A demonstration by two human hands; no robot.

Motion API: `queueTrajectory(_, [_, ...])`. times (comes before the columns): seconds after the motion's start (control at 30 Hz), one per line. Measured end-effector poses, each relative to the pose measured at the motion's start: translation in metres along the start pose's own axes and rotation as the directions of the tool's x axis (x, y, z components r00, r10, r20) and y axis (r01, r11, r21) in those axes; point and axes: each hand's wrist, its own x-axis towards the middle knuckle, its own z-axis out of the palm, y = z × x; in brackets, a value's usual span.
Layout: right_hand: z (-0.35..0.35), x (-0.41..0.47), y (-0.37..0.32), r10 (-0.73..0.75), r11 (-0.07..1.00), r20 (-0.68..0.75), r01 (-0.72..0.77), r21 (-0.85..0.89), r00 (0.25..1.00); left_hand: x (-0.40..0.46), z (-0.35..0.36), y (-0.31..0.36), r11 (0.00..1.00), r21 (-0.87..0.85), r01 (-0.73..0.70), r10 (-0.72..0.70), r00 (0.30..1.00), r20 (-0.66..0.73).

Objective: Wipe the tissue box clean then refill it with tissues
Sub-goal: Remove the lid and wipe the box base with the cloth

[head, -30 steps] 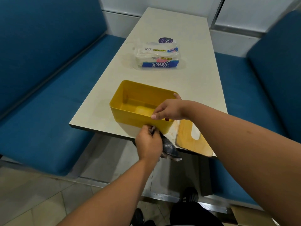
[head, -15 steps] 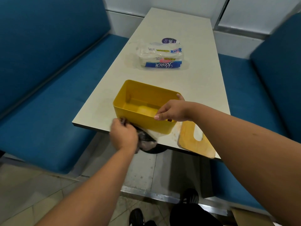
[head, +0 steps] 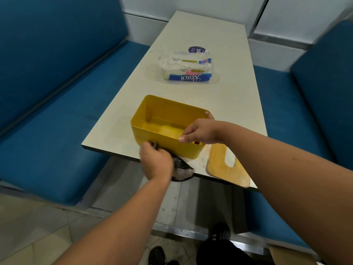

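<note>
An open yellow tissue box (head: 152,119) stands empty at the near end of the pale table (head: 229,96). My right hand (head: 200,131) grips its right rim, thumb inside and fingers curled over the edge. My left hand (head: 155,161) holds a dark grey cloth (head: 182,172) against the box's near outer wall, low down by the table edge. Part of the cloth hangs off the table. The wooden lid (head: 219,169) with a slot lies flat to the right of the box. A plastic pack of tissues (head: 188,68) lies farther up the table.
Blue padded benches (head: 57,121) run along both sides of the table. A small dark round item (head: 196,49) sits behind the tissue pack. White wall panels close the far end. My shoes show on the tiled floor below.
My left hand swept the cloth along the box's near wall, first leftward, then partway back right. The right hand kept its hold on the rim.
</note>
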Motion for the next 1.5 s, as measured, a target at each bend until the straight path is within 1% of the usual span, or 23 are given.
queueTrajectory(0.07, [0.0,-0.001,0.0,0.001,1.0,-0.007,-0.001,0.004,1.0,-0.038,0.017,0.004,0.997,-0.061,-0.055,0.066,0.977,0.204])
queueTrajectory(0.1, [0.0,-0.001,0.0,-0.001,1.0,-0.01,0.001,0.002,1.0,-0.052,0.023,0.003,0.993,-0.051,-0.11,0.12,0.949,0.291])
queueTrajectory(0.13, [0.0,-0.001,0.0,-0.001,1.0,-0.012,0.001,-0.002,1.0,-0.058,0.026,0.002,0.984,-0.02,-0.177,0.174,0.925,0.338])
queueTrajectory(0.17, [0.0,0.0,0.001,0.0,1.0,-0.013,0.0,-0.005,1.0,-0.057,0.026,-0.001,0.974,0.004,-0.228,0.212,0.914,0.345])
queueTrajectory(0.23, [0.0,0.0,0.001,0.0,1.0,-0.013,-0.001,-0.007,1.0,-0.04,0.018,-0.007,0.966,0.012,-0.258,0.244,0.927,0.285])
queueTrajectory(0.33, [0.0,0.0,0.0,0.002,1.0,-0.002,-0.002,0.001,1.0,-0.007,0.002,-0.021,0.984,0.018,-0.177,0.174,0.98,0.094])
queueTrajectory(0.37, [0.0,0.0,0.0,0.002,1.0,-0.002,-0.002,0.0,1.0,-0.003,0.0,-0.022,0.986,0.008,-0.168,0.168,0.985,0.046])
queueTrajectory(0.4, [0.0,0.0,0.001,0.001,1.0,-0.006,-0.001,-0.002,1.0,-0.004,0.0,-0.019,0.982,0.0,-0.188,0.188,0.982,0.035])
queueTrajectory(0.5, [0.001,0.0,0.001,0.002,1.0,-0.023,-0.002,-0.007,1.0,-0.027,0.009,-0.002,0.928,-0.064,-0.366,0.371,0.92,0.126])
queueTrajectory(0.57, [0.001,0.001,0.001,0.001,1.0,-0.023,-0.001,-0.018,1.0,-0.035,0.011,-0.003,0.888,-0.097,-0.45,0.46,0.876,0.146])
queueTrajectory(0.6, [0.0,0.0,0.0,0.0,1.0,-0.018,0.0,-0.021,1.0,-0.033,0.013,-0.009,0.883,-0.083,-0.462,0.469,0.868,0.161])
queueTrajectory(0.7, [0.0,-0.001,0.0,-0.003,1.0,-0.017,0.002,-0.017,1.0,-0.027,0.012,-0.021,0.892,0.047,-0.45,0.423,0.867,0.264])
queueTrajectory(0.77, [0.0,0.0,0.0,0.0,1.0,-0.02,-0.001,-0.022,1.0,-0.031,0.012,-0.015,0.86,0.004,-0.51,0.491,0.829,0.269])
queueTrajectory(0.87, [0.001,0.0,0.001,0.007,1.0,-0.014,-0.008,-0.029,1.0,-0.038,0.014,-0.008,0.779,-0.064,-0.624,0.616,0.743,0.263])
queueTrajectory(0.97, [0.0,0.0,0.0,0.016,1.0,-0.008,-0.016,-0.016,1.0,-0.037,0.019,-0.018,0.743,0.018,-0.669,0.636,0.713,0.296])
queueTrajectory(1.03, [0.0,0.0,0.0,0.018,1.0,-0.003,-0.018,-0.017,1.0,-0.038,0.02,-0.017,0.731,-0.004,-0.682,0.656,0.701,0.281])
queueTrajectory(1.13, [0.0,0.0,0.0,0.021,0.999,0.003,-0.021,-0.024,1.0,-0.04,0.023,-0.015,0.661,-0.054,-0.749,0.737,0.634,0.236])
queueTrajectory(1.2, [0.0,0.001,0.001,0.02,1.0,0.0,-0.02,-0.021,1.0,-0.038,0.026,-0.02,0.627,0.016,-0.779,0.752,0.611,0.249])
queueTrajectory(1.27, [0.0,0.001,0.0,0.019,1.0,-0.002,-0.02,-0.019,1.0,-0.037,0.028,-0.023,0.619,0.073,-0.782,0.741,0.612,0.275])
queueTrajectory(1.33, [0.0,0.001,0.0,0.018,1.0,-0.001,-0.018,-0.02,1.0,-0.04,0.027,-0.015,0.63,0.034,-0.776,0.741,0.613,0.275])
queueTrajectory(1.4, [0.0,0.001,0.001,0.02,1.0,0.003,-0.02,-0.019,1.0,-0.041,0.029,-0.009,0.614,-0.002,-0.789,0.76,0.59,0.271])
queueTrajectory(1.47, [0.0,0.0,0.001,0.014,1.0,-0.002,-0.014,-0.019,1.0,-0.039,0.031,-0.015,0.599,0.045,-0.8,0.757,0.584,0.293])
queueTrajectory(1.5, [0.0,0.0,0.001,0.008,1.0,-0.011,-0.008,-0.019,1.0,-0.036,0.031,-0.02,0.606,0.084,-0.791,0.74,0.599,0.306])
